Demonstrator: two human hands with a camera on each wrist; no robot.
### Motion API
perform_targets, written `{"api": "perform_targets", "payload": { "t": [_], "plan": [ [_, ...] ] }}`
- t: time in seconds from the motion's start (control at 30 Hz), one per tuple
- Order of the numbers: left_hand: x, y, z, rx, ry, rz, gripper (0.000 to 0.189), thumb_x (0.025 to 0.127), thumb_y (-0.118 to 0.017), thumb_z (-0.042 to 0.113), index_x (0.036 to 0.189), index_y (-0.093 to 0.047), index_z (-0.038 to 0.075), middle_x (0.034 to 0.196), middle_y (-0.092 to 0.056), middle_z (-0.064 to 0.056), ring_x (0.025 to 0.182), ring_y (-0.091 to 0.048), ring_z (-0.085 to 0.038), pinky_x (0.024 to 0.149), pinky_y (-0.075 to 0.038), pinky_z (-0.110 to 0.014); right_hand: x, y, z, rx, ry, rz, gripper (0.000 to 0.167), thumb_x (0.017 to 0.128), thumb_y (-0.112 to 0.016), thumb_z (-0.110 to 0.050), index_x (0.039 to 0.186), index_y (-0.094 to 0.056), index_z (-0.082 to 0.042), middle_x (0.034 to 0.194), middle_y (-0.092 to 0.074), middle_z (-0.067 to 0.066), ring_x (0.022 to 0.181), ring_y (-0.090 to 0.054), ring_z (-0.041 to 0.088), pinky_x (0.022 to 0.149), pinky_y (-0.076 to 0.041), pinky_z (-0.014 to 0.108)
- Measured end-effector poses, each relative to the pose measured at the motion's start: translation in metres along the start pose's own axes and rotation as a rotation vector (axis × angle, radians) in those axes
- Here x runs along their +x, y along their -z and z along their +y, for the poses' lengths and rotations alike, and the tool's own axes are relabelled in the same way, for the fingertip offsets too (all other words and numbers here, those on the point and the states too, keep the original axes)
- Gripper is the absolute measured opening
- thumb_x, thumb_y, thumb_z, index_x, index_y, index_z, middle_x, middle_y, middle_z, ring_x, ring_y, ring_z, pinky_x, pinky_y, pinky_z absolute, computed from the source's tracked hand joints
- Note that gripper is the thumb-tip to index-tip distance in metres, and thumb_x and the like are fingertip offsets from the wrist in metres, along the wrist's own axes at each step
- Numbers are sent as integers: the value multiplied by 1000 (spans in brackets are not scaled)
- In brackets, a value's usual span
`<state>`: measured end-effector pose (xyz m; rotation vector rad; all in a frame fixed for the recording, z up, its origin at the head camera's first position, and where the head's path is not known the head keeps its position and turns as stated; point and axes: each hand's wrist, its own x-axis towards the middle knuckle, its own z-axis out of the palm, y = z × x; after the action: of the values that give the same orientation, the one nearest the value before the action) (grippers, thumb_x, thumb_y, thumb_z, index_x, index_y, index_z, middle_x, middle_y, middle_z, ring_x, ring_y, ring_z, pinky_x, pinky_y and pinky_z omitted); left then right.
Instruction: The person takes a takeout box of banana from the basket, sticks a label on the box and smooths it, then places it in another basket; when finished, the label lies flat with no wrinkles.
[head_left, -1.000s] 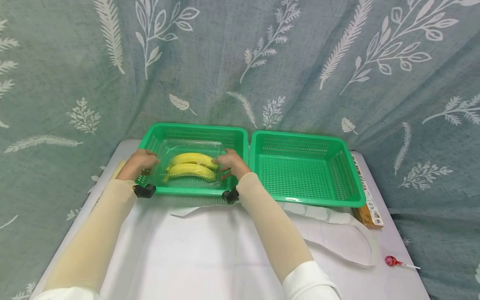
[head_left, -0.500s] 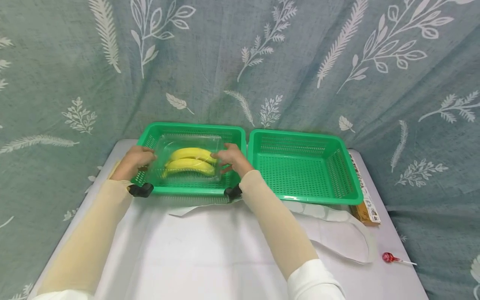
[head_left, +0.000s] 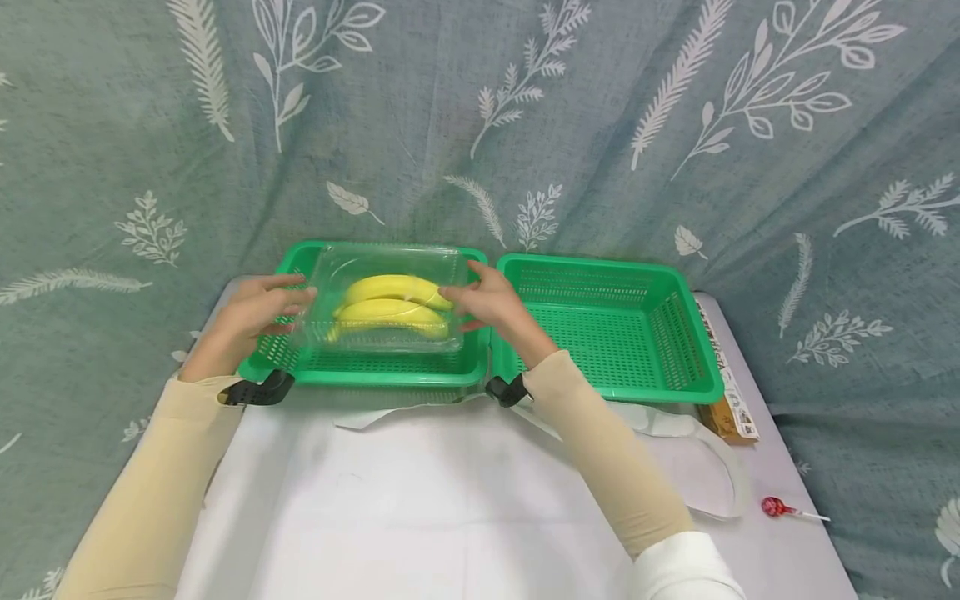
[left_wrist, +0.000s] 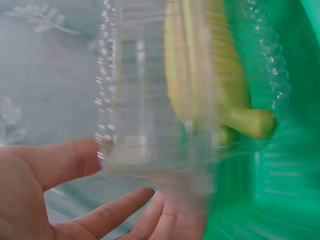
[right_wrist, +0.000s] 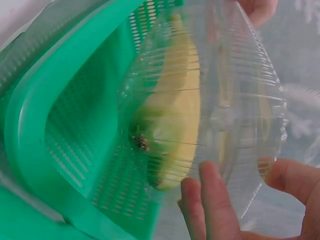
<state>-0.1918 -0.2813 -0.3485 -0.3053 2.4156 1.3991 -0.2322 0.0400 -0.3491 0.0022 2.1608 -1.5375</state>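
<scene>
A clear plastic clamshell box (head_left: 390, 257) is held up over the left green basket (head_left: 367, 379). Yellow bananas (head_left: 393, 313) lie inside it. My left hand (head_left: 243, 323) grips the box's left end; in the left wrist view the thumb lies on one side of its edge and the fingers (left_wrist: 167, 215) on the other. At the opposite end my right hand (head_left: 510, 310) pinches the box between thumb and fingers, as the right wrist view shows with its fingertips (right_wrist: 212, 190) against the ribbed wall. The box's lid appears closed.
To the right stands a second green basket (head_left: 611, 392) with nothing in it. A printed cardboard box (head_left: 731, 421) lies partly behind its right side. A lollipop (head_left: 774, 507) and a white strip (head_left: 738, 479) lie on the table. A patterned curtain (head_left: 450, 125) hangs behind.
Both hands have raised the clamshell box of bananas out of the left basket, upward and a little to the right. The baskets stay in place.
</scene>
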Motion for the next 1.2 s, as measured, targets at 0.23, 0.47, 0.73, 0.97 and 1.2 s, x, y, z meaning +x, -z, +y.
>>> {"api": "perform_targets", "payload": {
  "t": [0.23, 0.47, 0.73, 0.97, 1.2],
  "plan": [
    [-23, -1, 19, -46, -49, -14, 86, 94, -57, 62, 161, -24, 18, 143, -46, 0, 108, -51, -9, 84, -59, -18, -47, 18, -6, -76, 93, 68, 85, 94, -70, -37, 161, -19, -27, 131, -61, 8, 84, -76, 22, 80, -64, 38],
    [-52, -10, 23, -37, -136, -87, 76, 100, -52, 55, 160, -26, 18, 140, -48, 6, 113, -45, -13, 81, -59, -22, -96, 31, 7, -93, 154, 71, 94, 92, -71, -41, 162, -10, -28, 135, -52, 8, 83, -74, 25, 79, -64, 40],
    [-84, -31, 17, -21, -203, -144, 68, 105, -50, 42, 160, -24, 13, 155, -38, -10, 114, -50, -10, 77, -60, -27, -143, 39, 32, -112, 181, 55, 91, 92, -72, -40, 162, -16, -22, 142, -50, 9, 86, -72, 19, 72, -64, 36],
    [-104, -60, 1, -72, -204, -227, 72, 106, -49, 37, 160, -16, 3, 164, -23, -26, 139, -40, -43, 78, -60, -33, -176, 38, 67, -100, 178, 64, 90, 93, -73, -35, 162, -16, -22, 142, -47, 14, 93, -68, 19, 65, -64, 36],
    [-111, -90, -23, -106, -195, -310, 73, 104, -54, 32, 158, -20, -4, 148, -44, -33, 111, -62, -24, 73, -64, -38, -201, 31, 103, -94, 114, 100, 88, 92, -74, -33, 160, -21, -21, 141, -48, 20, 87, -67, 18, 60, -62, 31]
  ]
}}
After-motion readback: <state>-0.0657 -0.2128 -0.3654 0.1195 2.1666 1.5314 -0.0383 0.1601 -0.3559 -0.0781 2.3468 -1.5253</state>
